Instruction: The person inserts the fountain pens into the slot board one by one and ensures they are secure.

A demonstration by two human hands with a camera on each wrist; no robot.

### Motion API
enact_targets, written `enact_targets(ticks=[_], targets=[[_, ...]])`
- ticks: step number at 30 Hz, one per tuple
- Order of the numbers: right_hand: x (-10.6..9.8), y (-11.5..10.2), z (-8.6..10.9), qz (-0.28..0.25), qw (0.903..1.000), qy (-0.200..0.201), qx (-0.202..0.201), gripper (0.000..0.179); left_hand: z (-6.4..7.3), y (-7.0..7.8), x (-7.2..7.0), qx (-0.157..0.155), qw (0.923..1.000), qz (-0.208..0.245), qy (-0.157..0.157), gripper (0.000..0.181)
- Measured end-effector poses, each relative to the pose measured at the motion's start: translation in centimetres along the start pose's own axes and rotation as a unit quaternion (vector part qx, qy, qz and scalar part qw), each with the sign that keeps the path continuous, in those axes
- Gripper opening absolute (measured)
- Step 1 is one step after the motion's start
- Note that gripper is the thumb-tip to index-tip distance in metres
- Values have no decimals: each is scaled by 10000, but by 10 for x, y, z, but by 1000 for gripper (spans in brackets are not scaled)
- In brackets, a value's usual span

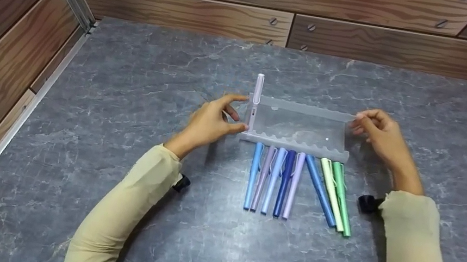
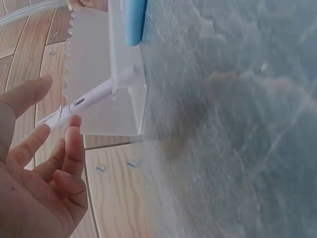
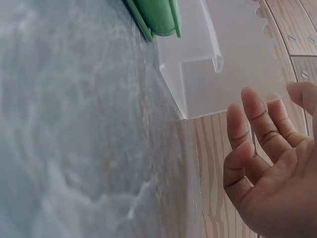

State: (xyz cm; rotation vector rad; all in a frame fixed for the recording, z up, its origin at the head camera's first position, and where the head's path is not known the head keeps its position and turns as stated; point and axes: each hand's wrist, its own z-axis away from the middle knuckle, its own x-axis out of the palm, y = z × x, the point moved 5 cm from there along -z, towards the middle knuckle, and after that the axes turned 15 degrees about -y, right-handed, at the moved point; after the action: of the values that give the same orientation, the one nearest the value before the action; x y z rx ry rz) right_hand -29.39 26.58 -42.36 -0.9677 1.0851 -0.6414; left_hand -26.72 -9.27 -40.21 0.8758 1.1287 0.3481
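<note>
in the head view, a clear rack [image 1: 299, 147] with notched rails lay on the grey counter [image 1: 242, 254]. a pale pen [image 1: 257, 95] was set across its left end, its upper end sticking out past the back rail. the left hand [image 1: 215, 121] reached to that end, forefinger by the back corner and thumb by the front one, spread well apart. the right hand [image 1: 384, 138] was at the rack's back right corner, thumb and forefinger tips close together there. in front of the rack five pens lay side by side: bright blue pen [image 1: 253, 176], purple pen [image 1: 262, 178], light blue pen [image 1: 273, 181], navy pen [image 1: 284, 183] and lilac pen [image 1: 294, 185]. further right, a mid-blue pen [image 1: 320, 190], a pale green pen [image 1: 333, 195] and a green pen [image 1: 342, 199] lay slanted.

in the left wrist view, the left hand was loose, fingers slightly bent and thumb apart from them, with the pale pen's upper end near the fingertips. that pen sloped from the front rail.

in the right wrist view, the right hand had its fingers half bent beside the rack's end. whether it gripped the corner could not be told. the green pen's end showed near the front rail.
</note>
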Motion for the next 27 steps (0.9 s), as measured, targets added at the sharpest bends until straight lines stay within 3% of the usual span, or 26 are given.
enact_targets(ticks=[8,20,27], targets=[[0,0,0,-126,9999,-23,48,17,0,-1,16,-88,9946,764,-698,67],[-1,1,0,-139,9999,40,8,16,2,5,40,-119,9807,1261,-1489,70],[-1,2,-2,-148,9999,67,-54,14,2,8,48,-126,9768,1279,-1710,68]])
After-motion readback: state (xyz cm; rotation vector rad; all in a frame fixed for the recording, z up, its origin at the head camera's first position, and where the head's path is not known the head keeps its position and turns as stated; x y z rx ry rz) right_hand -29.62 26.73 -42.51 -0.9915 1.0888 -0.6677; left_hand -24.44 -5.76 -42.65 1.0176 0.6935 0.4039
